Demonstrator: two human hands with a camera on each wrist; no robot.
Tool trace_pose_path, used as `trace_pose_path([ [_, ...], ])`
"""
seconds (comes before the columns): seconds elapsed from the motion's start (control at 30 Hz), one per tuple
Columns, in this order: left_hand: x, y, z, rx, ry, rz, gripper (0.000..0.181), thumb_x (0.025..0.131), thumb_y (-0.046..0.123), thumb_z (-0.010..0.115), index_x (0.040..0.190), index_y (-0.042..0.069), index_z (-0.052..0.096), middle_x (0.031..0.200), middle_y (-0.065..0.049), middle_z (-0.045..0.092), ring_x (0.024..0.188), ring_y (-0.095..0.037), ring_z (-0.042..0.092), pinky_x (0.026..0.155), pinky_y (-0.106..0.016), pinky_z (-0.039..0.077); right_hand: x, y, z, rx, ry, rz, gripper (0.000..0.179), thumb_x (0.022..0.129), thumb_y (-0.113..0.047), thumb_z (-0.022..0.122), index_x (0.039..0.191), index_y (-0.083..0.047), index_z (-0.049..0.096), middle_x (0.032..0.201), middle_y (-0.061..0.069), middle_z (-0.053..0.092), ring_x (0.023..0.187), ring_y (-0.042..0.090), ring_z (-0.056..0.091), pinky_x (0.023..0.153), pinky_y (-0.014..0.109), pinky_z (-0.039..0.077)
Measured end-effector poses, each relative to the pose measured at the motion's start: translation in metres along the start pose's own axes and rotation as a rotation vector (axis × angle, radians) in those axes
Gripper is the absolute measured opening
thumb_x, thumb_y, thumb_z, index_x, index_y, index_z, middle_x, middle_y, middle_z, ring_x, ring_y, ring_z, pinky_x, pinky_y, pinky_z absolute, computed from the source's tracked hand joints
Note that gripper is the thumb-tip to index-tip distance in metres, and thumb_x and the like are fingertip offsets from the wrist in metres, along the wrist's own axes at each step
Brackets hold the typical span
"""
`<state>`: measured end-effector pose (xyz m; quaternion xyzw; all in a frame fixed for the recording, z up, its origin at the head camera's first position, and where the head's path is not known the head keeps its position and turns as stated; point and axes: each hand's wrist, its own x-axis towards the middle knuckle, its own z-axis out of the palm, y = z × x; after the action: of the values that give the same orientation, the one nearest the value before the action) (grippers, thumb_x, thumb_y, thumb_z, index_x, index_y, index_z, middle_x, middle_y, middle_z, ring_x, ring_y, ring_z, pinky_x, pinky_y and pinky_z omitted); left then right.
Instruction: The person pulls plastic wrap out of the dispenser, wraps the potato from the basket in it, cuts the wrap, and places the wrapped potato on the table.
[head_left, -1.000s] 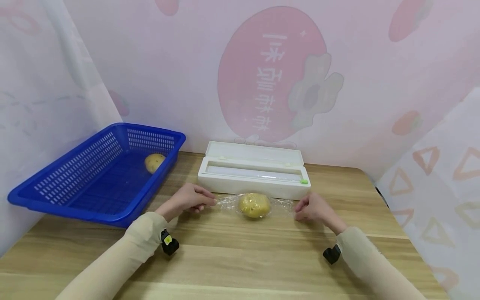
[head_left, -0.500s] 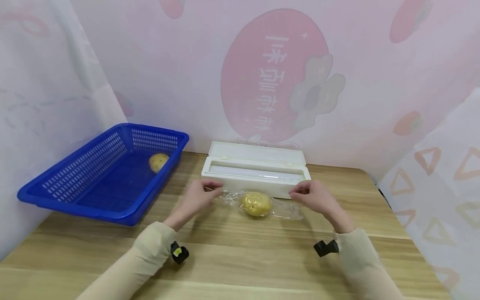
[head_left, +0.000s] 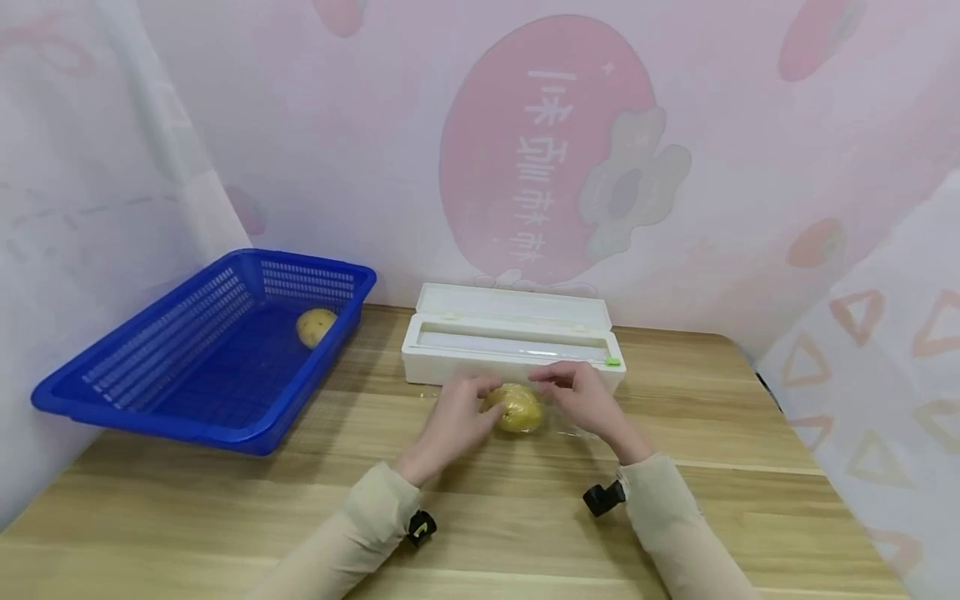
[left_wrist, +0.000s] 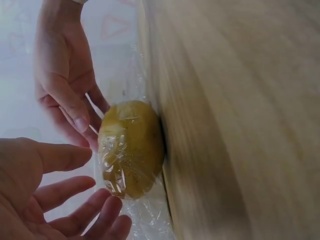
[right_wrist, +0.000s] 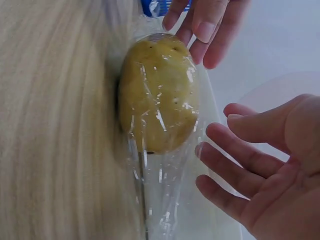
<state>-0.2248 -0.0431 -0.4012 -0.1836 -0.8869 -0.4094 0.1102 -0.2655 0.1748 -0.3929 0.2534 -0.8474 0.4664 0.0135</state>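
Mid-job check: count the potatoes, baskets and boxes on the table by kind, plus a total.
Potatoes: 2 (film-wrapped potato between the hands, second potato in the basket)
Baskets: 1 (blue basket)
Boxes: 1 (white box, lid open)
Total: 4

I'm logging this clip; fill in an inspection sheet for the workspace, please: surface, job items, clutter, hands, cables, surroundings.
Surface: wood-grain table.
Job items: potato in clear film, resting on the table; white box behind it, lid open, green tab at its front right.
Clutter: blue basket on the left, a second potato inside.
Hands: left hand and right hand at either end of the wrapped potato, neither gripping it; exact contact unclear.
Cables: nothing seen.
Surroundings: pale backdrop with pink printed shapes.
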Motion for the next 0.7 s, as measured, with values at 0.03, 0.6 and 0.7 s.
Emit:
trace_pose_path([
  [0.03, -0.001, -0.001, 0.000, 0.014, -0.001, -0.001, 0.032, 0.084, 0.008, 0.076, 0.113, -0.002, 0.070, 0.111, -0.016, 0.067, 0.103, -0.030, 0.059, 0.090, -0.046, 0.047, 0.001, 0.001, 0.002, -0.004, -0.016, -0.004, 0.019, 0.093, 0.005, 0.063, 0.108, 0.001, 0.073, 0.110, 0.011, 0.070, 0.103, 0.029, 0.065, 0.086, 0.040, 0.053],
  [0.6, 0.003, -0.013, -0.005, 0.019, -0.094, 0.011, 0.034, 0.089, 0.022, 0.075, 0.115, 0.001, 0.071, 0.118, -0.013, 0.067, 0.114, -0.028, 0.060, 0.099, -0.042, 0.045, 0.001, 0.006, 0.006, 0.007, -0.224, 0.024, 0.034, 0.091, -0.021, 0.072, 0.123, -0.009, 0.069, 0.110, 0.006, 0.070, 0.086, 0.023, 0.065, 0.073, 0.037, 0.054],
  [0.7, 0.004, -0.014, -0.006, 0.014, -0.120, 0.004, 0.041, 0.087, 0.031, 0.077, 0.116, 0.004, 0.071, 0.121, -0.012, 0.066, 0.116, -0.028, 0.059, 0.101, -0.043, 0.043, 0.002, 0.005, 0.005, 0.006, -0.258, 0.025, 0.038, 0.090, -0.025, 0.074, 0.125, -0.010, 0.068, 0.112, 0.005, 0.070, 0.087, 0.023, 0.066, 0.074, 0.037, 0.055],
])
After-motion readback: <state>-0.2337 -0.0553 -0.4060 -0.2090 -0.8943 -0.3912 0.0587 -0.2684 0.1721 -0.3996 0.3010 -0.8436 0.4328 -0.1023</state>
